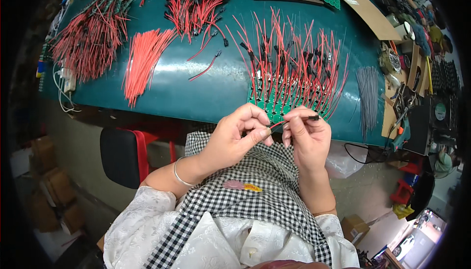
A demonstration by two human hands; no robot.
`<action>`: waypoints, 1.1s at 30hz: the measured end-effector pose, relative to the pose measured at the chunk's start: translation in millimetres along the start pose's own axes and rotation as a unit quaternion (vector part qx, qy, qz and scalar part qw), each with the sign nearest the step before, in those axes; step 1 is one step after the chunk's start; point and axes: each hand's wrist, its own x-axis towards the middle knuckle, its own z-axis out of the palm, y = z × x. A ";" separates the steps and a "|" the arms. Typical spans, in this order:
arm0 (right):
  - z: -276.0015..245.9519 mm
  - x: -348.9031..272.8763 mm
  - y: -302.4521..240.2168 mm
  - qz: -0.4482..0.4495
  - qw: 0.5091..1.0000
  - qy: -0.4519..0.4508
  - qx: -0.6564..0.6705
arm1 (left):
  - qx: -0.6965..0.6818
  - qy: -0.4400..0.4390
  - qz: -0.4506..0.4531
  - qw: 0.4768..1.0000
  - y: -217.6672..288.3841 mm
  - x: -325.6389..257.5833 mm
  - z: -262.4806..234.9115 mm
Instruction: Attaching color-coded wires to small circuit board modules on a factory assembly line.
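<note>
Wire: red and black with a black connector at 1 end, between the 2 hands at the counter's near edge (pixel 278 124)
Left hand: thumb and fingers pinching the wire (pixel 233 134)
Right hand: fingers closed on the wire near its connector, which pokes out past them (pixel 310 139)
Counter: dark green (pixel 206 90)
Boards: green, just beyond the hands (pixel 260 104), with many red and black leads rising from them (pixel 279 58)
Red bundle: on the counter, left of the boards (pixel 142 68)
Connector pile: behind the red bundle, black ends massed together (pixel 196 9)
Grey bundle: right of the boards (pixel 368 97)
Bag: clear plastic, below the counter's right part, contents unclear (pixel 346 161)
Carton: brown, on the floor at right, contents hidden (pixel 354 229)
Boxes: brown, stacked at left, contents hidden (pixel 56 185)
</note>
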 end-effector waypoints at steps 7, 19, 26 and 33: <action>8.1 -2.5 4.9 0.051 0.991 -0.014 -0.122 | 0.005 -0.044 -0.071 0.997 5.2 2.1 -20.1; 18.0 25.0 39.9 -0.139 0.888 0.000 -0.437 | 0.662 0.253 0.153 0.689 30.8 34.9 -116.3; 23.0 23.7 43.4 -0.117 0.904 0.021 -0.411 | 0.638 0.262 0.128 0.713 20.2 32.7 -108.2; 21.8 25.5 47.5 -0.193 0.856 -0.008 -0.479 | 0.549 0.281 0.142 0.774 21.5 27.2 -113.0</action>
